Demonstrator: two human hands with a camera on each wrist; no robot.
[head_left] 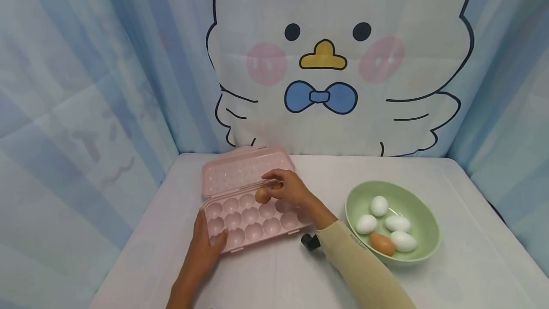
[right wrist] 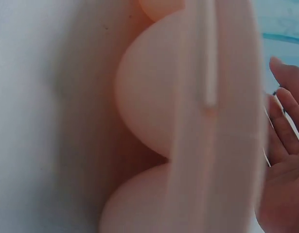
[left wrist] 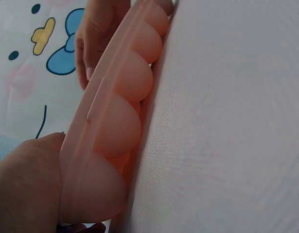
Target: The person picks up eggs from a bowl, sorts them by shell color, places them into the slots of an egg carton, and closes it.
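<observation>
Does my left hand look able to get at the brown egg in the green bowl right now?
Probably not as things stand: your left hand grips the pink egg carton, and your right forearm crosses between it and the brown egg in the green bowl.

Right wrist view blurs and crops pink tray (right wrist: 222, 145); head view crops sleeve (head_left: 364, 266)

pink tray (right wrist: 227, 145) looms edge-on, blurred — one of the hands (right wrist: 288, 177) beyond.

White table (head_left: 476, 280) — pale blue curtains (head_left: 86, 85).
</observation>
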